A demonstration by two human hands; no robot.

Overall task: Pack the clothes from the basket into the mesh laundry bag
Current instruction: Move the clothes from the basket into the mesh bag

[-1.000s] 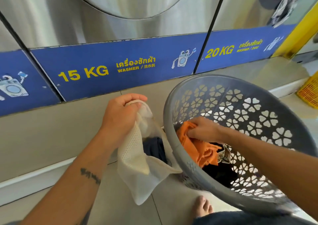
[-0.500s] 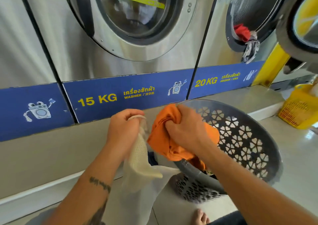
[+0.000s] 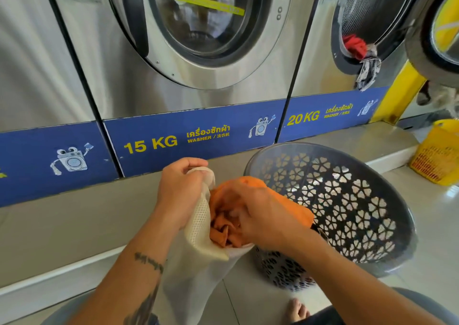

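My left hand grips the top edge of the white mesh laundry bag, holding its mouth open. My right hand is closed on an orange garment and pushes it down into the bag's mouth; part of the cloth still bulges out behind my wrist. The grey plastic basket with flower-shaped holes leans tilted on the floor just right of the bag, its opening facing me. What lies in the basket's bottom is hidden by my right arm.
Steel front-loading washers with blue 15 KG and 20 KG labels stand on a raised step straight ahead. The right washer's open door shows red clothes. A yellow basket sits at far right. My bare foot rests on the tiled floor.
My right hand lifted the orange garment out of the basket, carried it left and pushed it into the bag's mouth. My left hand kept hold of the bag. The view tilted upward.
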